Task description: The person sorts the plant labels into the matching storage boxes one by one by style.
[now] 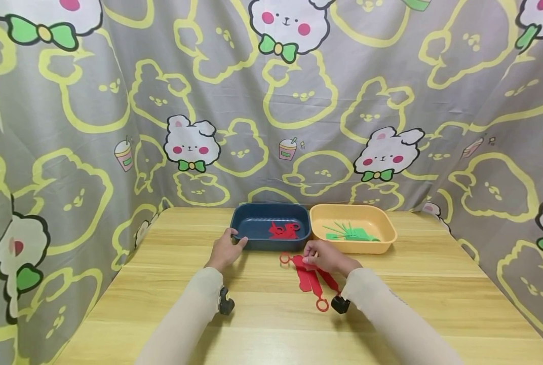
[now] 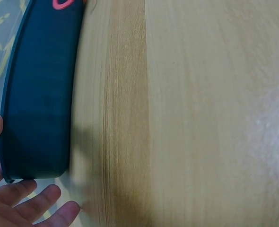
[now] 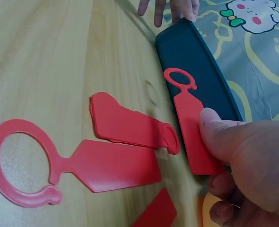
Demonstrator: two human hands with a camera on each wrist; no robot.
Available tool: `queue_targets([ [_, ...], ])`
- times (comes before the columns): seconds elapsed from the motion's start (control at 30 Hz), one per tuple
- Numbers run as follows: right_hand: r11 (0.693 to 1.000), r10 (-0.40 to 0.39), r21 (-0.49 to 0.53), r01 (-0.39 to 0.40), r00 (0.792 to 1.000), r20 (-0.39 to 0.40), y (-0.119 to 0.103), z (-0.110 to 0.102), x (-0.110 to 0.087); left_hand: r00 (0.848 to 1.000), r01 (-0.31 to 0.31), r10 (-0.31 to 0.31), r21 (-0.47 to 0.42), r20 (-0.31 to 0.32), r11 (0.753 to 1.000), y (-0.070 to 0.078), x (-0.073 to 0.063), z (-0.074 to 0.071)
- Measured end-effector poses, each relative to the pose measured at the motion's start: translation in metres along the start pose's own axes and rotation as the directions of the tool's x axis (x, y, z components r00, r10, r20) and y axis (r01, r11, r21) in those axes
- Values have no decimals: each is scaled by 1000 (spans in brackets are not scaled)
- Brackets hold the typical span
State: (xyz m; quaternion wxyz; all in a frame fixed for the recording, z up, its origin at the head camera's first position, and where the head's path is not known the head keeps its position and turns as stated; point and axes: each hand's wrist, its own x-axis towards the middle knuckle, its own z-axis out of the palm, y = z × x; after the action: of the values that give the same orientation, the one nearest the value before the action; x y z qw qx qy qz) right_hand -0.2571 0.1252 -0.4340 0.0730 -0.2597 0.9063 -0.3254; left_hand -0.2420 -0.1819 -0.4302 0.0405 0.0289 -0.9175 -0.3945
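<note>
A dark blue bin (image 1: 269, 245) stands toward the back of the table, with red pieces (image 1: 284, 230) inside on its right. My left hand (image 1: 225, 250) rests at the bin's front left corner, fingers spread and fairly straight, thumb over the rim in the left wrist view. Between thumb and fingers, my right hand (image 3: 253, 161) pinches a flat red tag (image 3: 191, 132) with an open ring at one end. That tag overlaps the bin's front wall in the right wrist view. More red tags (image 3: 118, 165) lie on the table beneath and beside this hand.
A yellow bin (image 1: 358, 247) stands against the blue one's right side, holding green pieces (image 1: 346, 233), some of them thin strips. The wooden table (image 1: 271, 334) ends at a patterned grey curtain (image 1: 248, 172) behind and at both sides.
</note>
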Motion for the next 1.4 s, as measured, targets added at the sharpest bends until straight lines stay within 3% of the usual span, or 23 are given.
queue_targets([
  [0.4, 997, -7, 81, 7, 1000, -7, -5, -6, 1, 1000, 5, -5, 8, -2, 1000, 0, 1, 1],
  [1.03, 995, -86, 41, 88, 996, -37, -14, -20, 4, 1000, 2, -2, 11, -4, 1000, 0, 0, 1],
  [1.4, 994, -76, 70, 80, 996, -57, -17, -26, 10, 1000, -1, 1, 11, -5, 1000, -1, 1, 1],
])
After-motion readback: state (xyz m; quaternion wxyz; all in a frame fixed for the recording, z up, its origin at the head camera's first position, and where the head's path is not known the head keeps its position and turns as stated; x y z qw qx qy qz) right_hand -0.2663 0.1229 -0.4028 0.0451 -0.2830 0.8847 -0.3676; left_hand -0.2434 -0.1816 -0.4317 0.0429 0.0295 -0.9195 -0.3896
